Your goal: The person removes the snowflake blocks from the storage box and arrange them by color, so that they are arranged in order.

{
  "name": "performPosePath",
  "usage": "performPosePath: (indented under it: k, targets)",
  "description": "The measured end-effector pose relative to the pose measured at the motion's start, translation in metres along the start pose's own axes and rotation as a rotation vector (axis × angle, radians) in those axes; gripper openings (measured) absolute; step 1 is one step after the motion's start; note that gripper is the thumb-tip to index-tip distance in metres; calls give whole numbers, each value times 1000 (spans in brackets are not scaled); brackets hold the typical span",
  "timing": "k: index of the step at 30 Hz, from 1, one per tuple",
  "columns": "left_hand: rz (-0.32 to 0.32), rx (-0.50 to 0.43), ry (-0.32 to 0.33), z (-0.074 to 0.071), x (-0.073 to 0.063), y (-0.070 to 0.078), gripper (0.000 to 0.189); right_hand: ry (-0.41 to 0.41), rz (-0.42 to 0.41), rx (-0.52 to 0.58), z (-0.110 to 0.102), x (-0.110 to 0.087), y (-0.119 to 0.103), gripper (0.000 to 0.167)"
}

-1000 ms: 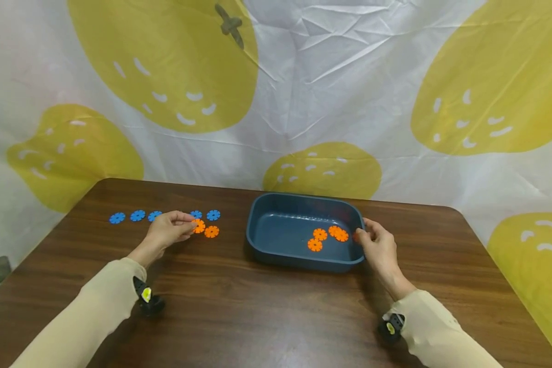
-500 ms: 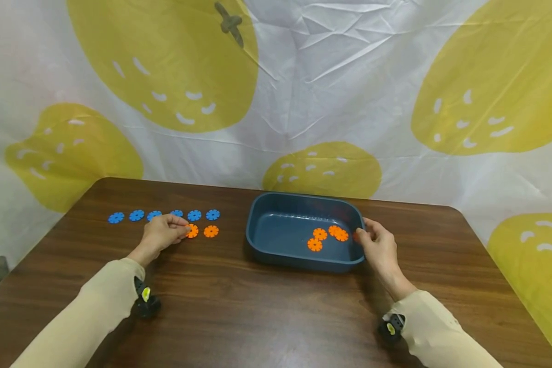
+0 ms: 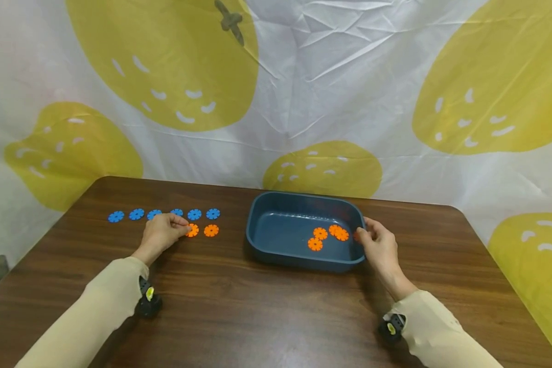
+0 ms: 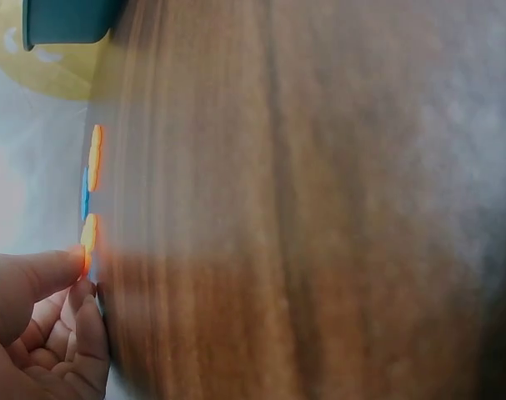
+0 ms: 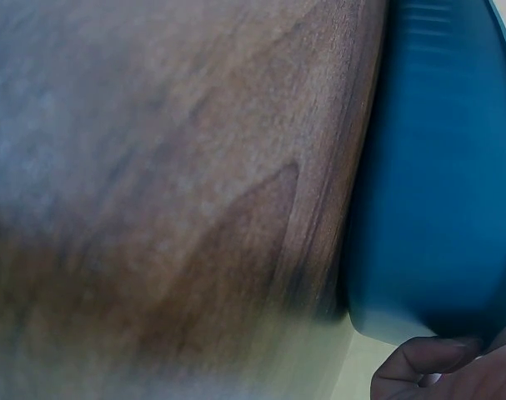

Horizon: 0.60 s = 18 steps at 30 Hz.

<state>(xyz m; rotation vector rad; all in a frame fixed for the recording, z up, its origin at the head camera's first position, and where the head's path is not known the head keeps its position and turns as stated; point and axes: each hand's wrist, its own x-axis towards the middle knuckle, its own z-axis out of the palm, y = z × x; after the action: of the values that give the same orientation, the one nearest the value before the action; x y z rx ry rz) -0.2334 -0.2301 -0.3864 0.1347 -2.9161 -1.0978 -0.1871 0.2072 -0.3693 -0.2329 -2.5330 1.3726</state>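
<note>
With thumb and fingertips, my left hand [image 3: 160,235] pinches the near edge of an orange notched interlocking disc [image 3: 193,230] lying at the tabletop; the left wrist view shows the pinched disc [image 4: 89,231] edge-on. A second orange disc [image 3: 211,230] lies just to its right. Behind them runs a row of several blue notched discs [image 3: 194,214], one partly covered by the hand. At the right end of a dark blue-grey rectangular bin [image 3: 299,260], my right hand [image 3: 381,249] grips the rim, thumb inside and fingers outside. Several orange discs [image 3: 315,244] lie inside the bin.
The brown wooden table [image 3: 257,317] has rounded far corners. Close behind its far edge hangs a white cloth [image 3: 322,92] printed with yellow fruit. Both forearms, with black cameras at the wrists, reach in from the front.
My left hand has carried the orange disc left and down, level with the other orange one, uncovering a blue disc behind. In the last half second it barely moves. The right hand stays put.
</note>
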Motion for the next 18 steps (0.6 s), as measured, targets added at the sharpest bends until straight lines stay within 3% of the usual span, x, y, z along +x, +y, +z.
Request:
performPosePath:
  k: [18]
  targets:
    - [-13,23,-27,-1,3,1,18,-6,8,6,0,1,2,36]
